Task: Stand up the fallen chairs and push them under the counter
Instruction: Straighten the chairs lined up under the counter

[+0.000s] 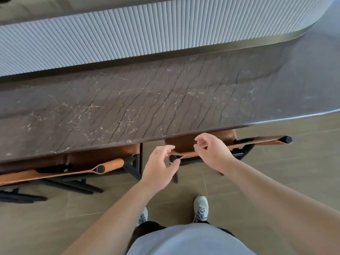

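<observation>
Chairs stand upright at the dark stone tabletop (147, 100), seen from the head camera. The right chair (211, 142) is pushed in, its seat mostly under the edge, so it looks done. The left chair (77, 164) also sits tucked under. Both hands hover just above the right chair's back bar. The left hand (158, 170) and the right hand (211, 151) have loosely curled fingers and hold nothing, maybe because the push is finished. Grey shoes (201, 208) stand on the floor.
</observation>
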A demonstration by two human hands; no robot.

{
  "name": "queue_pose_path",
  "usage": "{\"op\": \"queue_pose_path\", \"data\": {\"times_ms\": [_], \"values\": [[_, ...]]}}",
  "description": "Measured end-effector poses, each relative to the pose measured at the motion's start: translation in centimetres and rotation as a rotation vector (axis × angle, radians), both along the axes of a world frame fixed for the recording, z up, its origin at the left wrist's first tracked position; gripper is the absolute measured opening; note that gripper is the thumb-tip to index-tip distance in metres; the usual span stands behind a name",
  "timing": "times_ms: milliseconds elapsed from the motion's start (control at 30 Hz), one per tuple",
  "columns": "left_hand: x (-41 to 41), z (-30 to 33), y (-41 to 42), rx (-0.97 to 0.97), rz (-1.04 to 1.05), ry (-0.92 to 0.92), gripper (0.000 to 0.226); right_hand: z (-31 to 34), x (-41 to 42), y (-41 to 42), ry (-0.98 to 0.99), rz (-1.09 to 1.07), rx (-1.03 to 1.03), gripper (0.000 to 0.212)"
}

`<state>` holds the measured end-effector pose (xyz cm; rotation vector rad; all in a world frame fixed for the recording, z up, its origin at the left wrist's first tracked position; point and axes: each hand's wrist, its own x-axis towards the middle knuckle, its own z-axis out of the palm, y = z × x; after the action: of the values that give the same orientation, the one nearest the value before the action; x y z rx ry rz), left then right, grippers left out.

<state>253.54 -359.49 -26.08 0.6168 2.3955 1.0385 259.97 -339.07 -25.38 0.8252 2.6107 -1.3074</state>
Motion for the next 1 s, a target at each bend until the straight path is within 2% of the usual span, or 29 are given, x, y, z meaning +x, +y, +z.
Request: {"op": "queue_pose_path", "data": {"times_ms": [100,200,333,533,800,1000], "values": [[2.0,-0.7,3.2,-0.118,-0.172,0.299,0.047,-1.2,2.6,3.9,-0.018,0.144,0.197,0.037],[2.5,-2.0,5.8,-0.299,-0.297,0.440,0.050,-2.2,4.8,7.3,-0.082,0.259,0.335,0.045],[2.7,-3.1,7.5,-0.499,-0.360,0.512,0.044,-3.4,6.6,11.0,-0.147,0.370,0.521,0.038],[1.0,-2.8,8.2,-0.638,-0.375,0.570,0.034,-4.0,6.7,12.7,-0.149,0.437,0.648,0.024],[0.3,-3.2,7.8,-0.735,-0.415,0.601,0.036,-4.3,4.9,12.3,-0.103,0.542,0.682,0.033],[-0.6,-3.0,7.4,-0.728,-0.444,0.591,0.035,-4.5,4.4,12.4,-0.076,0.566,0.737,0.035]]}}
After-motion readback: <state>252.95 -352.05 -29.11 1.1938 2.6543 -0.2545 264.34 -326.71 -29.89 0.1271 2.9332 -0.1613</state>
